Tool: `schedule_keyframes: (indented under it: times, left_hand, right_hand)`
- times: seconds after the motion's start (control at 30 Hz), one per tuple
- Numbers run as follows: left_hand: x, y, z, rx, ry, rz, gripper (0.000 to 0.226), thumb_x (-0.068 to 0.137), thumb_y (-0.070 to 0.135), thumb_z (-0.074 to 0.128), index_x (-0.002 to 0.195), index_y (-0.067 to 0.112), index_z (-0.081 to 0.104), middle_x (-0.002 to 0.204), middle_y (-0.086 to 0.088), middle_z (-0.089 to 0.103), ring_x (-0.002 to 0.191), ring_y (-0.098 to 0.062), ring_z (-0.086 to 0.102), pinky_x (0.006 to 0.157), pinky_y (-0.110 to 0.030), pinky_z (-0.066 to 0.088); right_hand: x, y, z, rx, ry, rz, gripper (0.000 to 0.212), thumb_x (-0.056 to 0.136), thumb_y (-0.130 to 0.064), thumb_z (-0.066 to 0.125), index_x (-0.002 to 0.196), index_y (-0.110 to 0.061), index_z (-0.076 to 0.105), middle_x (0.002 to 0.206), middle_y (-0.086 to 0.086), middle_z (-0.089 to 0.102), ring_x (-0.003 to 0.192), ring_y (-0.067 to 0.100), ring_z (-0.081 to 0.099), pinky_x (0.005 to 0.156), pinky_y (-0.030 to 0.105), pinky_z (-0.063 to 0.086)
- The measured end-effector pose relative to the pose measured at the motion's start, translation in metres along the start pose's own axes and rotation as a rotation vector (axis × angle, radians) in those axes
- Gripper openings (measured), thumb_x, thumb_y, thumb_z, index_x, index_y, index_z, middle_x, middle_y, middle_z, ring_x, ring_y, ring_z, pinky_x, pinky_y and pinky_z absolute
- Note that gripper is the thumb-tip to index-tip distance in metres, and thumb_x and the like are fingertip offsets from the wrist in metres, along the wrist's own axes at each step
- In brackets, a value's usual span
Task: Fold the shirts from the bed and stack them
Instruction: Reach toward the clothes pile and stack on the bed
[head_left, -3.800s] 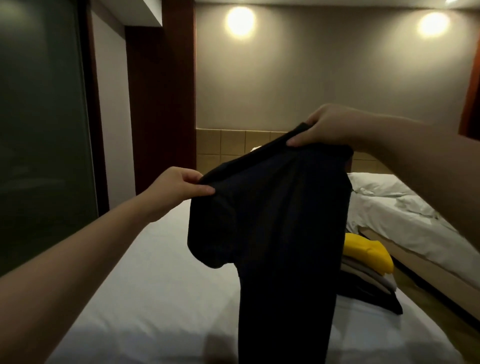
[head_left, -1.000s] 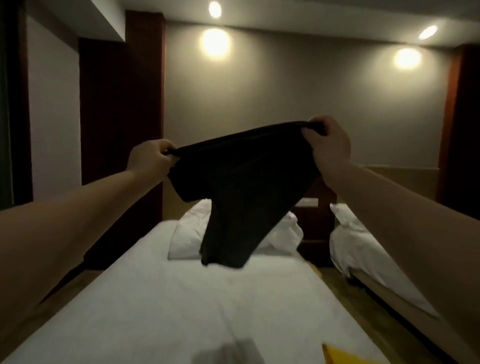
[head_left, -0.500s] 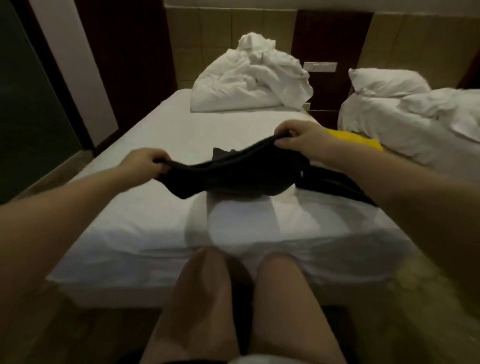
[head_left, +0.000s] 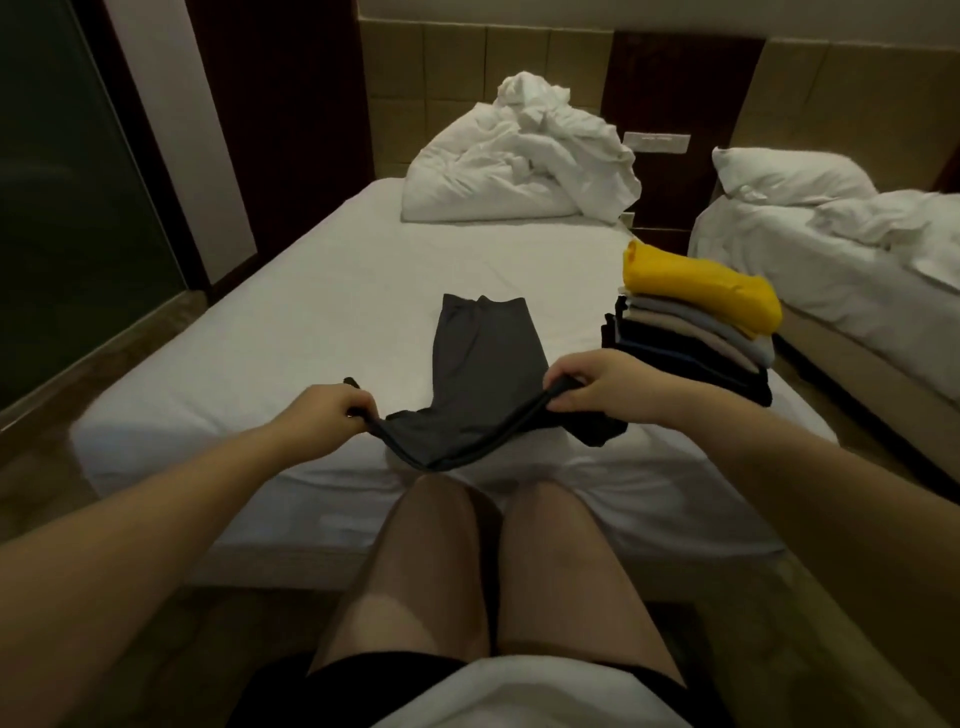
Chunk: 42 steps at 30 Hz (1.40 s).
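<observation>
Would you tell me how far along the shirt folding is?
A stack of folded shirts, a yellow shirt on top, sits on the right side of the bed: that looks done. In hand: the left hand and right hand grip the near edge of a dark shirt, its far end laid flat on the bed. Left: folding it and adding it to the stack.

I see the shirt (head_left: 485, 358) stretched from the middle of the bed (head_left: 311, 291) to its near edge; the stack (head_left: 691, 332) sits at the right edge; the bedding heap (head_left: 519, 166) lies at the far edge; a second bed (head_left: 857, 291) stands further right.
</observation>
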<state>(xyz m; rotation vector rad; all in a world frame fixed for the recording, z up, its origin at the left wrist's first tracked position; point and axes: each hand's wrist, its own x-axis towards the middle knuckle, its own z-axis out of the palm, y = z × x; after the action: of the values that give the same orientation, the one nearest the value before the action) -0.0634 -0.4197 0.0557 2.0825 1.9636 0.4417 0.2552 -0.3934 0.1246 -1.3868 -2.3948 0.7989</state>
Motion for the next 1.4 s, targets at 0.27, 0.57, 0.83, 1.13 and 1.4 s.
schedule_keyframes:
  times: [0.27,0.57,0.83,1.13,1.4]
  left_hand:
    - [-0.023,-0.008,0.049,0.009,0.007,0.006,0.013,0.086,0.008,0.062,0.095,0.007,0.071,0.102,-0.011,0.068,0.094,-0.028,0.059,0.079,-0.029,0.042]
    - [-0.027,-0.009,0.071,0.108,0.027,0.165,0.012,0.081,-0.001,0.063,0.091,-0.001,0.070,0.109,-0.017,0.064,0.100,-0.035,0.060,0.087,-0.038,0.045]
    - [0.000,0.102,0.090,0.243,0.001,0.740,0.020,0.068,-0.002,0.064,0.086,0.003,0.070,0.108,-0.022,0.065,0.096,-0.038,0.064,0.079,-0.037,0.053]
    - [-0.025,0.062,0.139,0.347,-0.215,0.568,0.077,0.086,0.066,0.027,0.150,0.024,0.013,0.156,-0.001,0.019,0.129,-0.025,0.043,0.103,-0.038,0.022]
    - [-0.016,0.048,0.129,0.259,-0.324,0.539,0.094,0.065,0.076,0.023,0.139,0.021,0.043,0.142,-0.002,0.043,0.132,-0.018,0.031,0.108,-0.025,0.014]
  right_hand:
    - [-0.019,0.024,0.055,-0.152,-0.170,0.056,0.008,0.085,-0.027,0.067,0.087,-0.030,0.060,0.077,-0.016,0.055,0.072,0.000,0.052,0.058,0.007,0.038]
    - [-0.048,0.062,0.117,-0.080,-0.092,-0.020,0.014,0.079,-0.016,0.072,0.085,-0.024,0.062,0.077,-0.012,0.058,0.075,0.006,0.055,0.065,0.007,0.038]
    - [-0.047,0.066,0.136,-0.166,-0.098,-0.108,0.014,0.078,-0.015,0.068,0.092,-0.016,0.064,0.094,-0.003,0.059,0.087,0.014,0.051,0.073,0.022,0.036]
    - [-0.047,0.079,0.145,-0.128,-0.081,-0.095,0.030,0.064,-0.047,0.039,0.087,-0.032,0.050,0.094,-0.009,0.055,0.089,0.018,0.049,0.077,0.025,0.035]
    - [-0.056,0.091,0.152,-0.044,0.108,0.055,0.041,0.077,-0.041,0.052,0.111,-0.020,0.063,0.114,-0.002,0.052,0.106,0.021,0.046,0.090,0.032,0.038]
